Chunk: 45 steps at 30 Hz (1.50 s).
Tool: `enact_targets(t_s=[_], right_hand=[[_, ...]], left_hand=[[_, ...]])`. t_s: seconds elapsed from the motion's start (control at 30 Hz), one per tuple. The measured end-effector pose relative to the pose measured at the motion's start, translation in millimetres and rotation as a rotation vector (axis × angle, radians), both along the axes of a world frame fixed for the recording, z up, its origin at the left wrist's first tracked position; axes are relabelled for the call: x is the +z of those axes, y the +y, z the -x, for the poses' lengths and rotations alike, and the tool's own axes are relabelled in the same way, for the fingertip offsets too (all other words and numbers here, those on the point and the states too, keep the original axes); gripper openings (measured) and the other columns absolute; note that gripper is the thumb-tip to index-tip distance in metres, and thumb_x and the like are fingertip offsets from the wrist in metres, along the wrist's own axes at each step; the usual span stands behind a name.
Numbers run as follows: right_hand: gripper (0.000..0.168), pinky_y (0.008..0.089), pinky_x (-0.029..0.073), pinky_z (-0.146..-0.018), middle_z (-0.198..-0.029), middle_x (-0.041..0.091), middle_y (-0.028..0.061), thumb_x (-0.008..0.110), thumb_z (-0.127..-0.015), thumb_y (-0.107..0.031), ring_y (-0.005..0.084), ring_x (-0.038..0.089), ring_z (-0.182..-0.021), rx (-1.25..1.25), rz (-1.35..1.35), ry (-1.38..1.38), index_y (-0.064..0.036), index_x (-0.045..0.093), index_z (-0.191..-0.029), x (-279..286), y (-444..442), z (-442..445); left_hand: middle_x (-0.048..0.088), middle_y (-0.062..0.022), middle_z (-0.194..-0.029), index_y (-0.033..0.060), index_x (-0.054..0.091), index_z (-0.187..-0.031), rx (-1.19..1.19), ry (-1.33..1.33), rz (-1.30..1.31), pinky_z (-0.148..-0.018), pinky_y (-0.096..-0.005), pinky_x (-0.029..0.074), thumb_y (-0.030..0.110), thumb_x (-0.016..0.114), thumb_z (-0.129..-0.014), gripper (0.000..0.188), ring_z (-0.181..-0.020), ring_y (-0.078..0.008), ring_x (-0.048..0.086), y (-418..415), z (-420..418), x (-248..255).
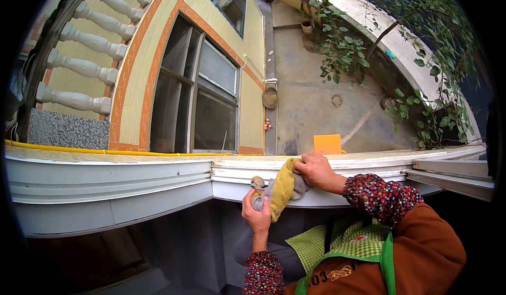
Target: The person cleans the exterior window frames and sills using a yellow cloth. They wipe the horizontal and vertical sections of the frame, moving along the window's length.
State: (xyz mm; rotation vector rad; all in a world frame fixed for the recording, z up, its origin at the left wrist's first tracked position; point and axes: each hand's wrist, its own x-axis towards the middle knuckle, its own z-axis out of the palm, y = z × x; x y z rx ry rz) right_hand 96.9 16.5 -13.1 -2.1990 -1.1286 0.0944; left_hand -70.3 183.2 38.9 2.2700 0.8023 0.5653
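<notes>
A crumpled yellow and grey cloth [282,188] lies bunched across the white window sill and track [233,172]. My left hand [257,215] grips its lower left end at the sill's inner edge. Farther up and to the right, my right hand [319,171] pinches the upper part of the cloth over the track rails; some of its fingertips are hidden. Just beyond the right hand, an orange flat object [327,144] stands up at the outer edge of the sill.
Sliding window frames [450,172] stand at the right end of the track. A yellow pipe [79,150] runs along the outer wall edge at left. Beyond the sill lies a concrete yard [316,105] far below, with a woven basket [270,98] and leafy branches [344,54].
</notes>
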Motion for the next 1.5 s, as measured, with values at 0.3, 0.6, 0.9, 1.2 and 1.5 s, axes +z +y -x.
enact_targets(t_s=[0.3, 0.6, 0.9, 1.2, 1.5], right_hand=[[0.016, 0.0413, 0.049, -0.059, -0.082, 0.061, 0.0135, 0.058, -0.077, -0.015, 0.0315, 0.061, -0.08, 0.111, -0.123, -0.042, -0.007, 0.061, -0.091, -12.5, 185.0, 21.6], [0.012, 0.041, 0.052, -0.058, -0.08, 0.064, 0.0126, 0.06, -0.079, -0.018, 0.0296, 0.064, -0.078, 0.016, -0.224, -0.014, -0.008, 0.063, -0.086, -15.5, 285.1, 36.4], [0.029, 0.0399, 0.05, -0.071, -0.091, 0.066, 0.0128, 0.076, -0.073, -0.029, 0.033, 0.064, -0.087, 0.047, -0.518, 0.396, -0.012, 0.065, -0.094, 28.7, 180.9, -46.4], [0.019, 0.0387, 0.046, -0.069, -0.081, 0.056, 0.0065, 0.077, -0.074, -0.021, 0.0277, 0.057, -0.082, -0.214, 0.003, 0.062, -0.012, 0.068, -0.088, 99.5, -163.2, -71.8], [0.018, 0.0392, 0.049, -0.074, -0.087, 0.059, 0.0082, 0.072, -0.07, -0.013, 0.0299, 0.057, -0.086, -0.44, 0.421, -0.089, -0.009, 0.064, -0.085, 39.1, -252.1, -8.2]], left_hand=[[0.059, -0.0175, -0.11, -0.0034, 0.057, -0.113, 0.355, -0.192, 0.089, -0.094, -0.0418, 0.043, 0.013, 0.071, -0.076, 0.043, -0.104, -0.0329, 0.057, 48.8, 9.2, -2.9], [0.053, -0.017, -0.123, -0.0042, 0.049, -0.125, 0.548, -0.308, 0.141, -0.097, -0.0374, 0.043, 0.013, 0.07, -0.085, 0.048, -0.11, -0.0253, 0.052, 73.8, 8.8, -22.3], [0.054, -0.0174, -0.121, -0.0059, 0.051, -0.122, 0.269, -0.612, 0.612, -0.095, -0.0363, 0.044, 0.008, 0.063, -0.081, 0.045, -0.107, -0.0253, 0.054, 34.6, -9.9, -3.2], [0.062, -0.0097, -0.107, -0.0006, 0.062, -0.111, -0.643, 0.031, 0.867, -0.092, -0.0302, 0.043, 0.01, 0.068, -0.075, 0.038, -0.101, -0.0178, 0.057, -63.3, -32.0, -7.1], [0.061, -0.0109, -0.1, -0.001, 0.063, -0.108, -1.041, 0.195, 0.835, -0.086, -0.0294, 0.045, 0.012, 0.072, -0.078, 0.035, -0.095, -0.0203, 0.059, -113.7, -47.3, -20.7]])
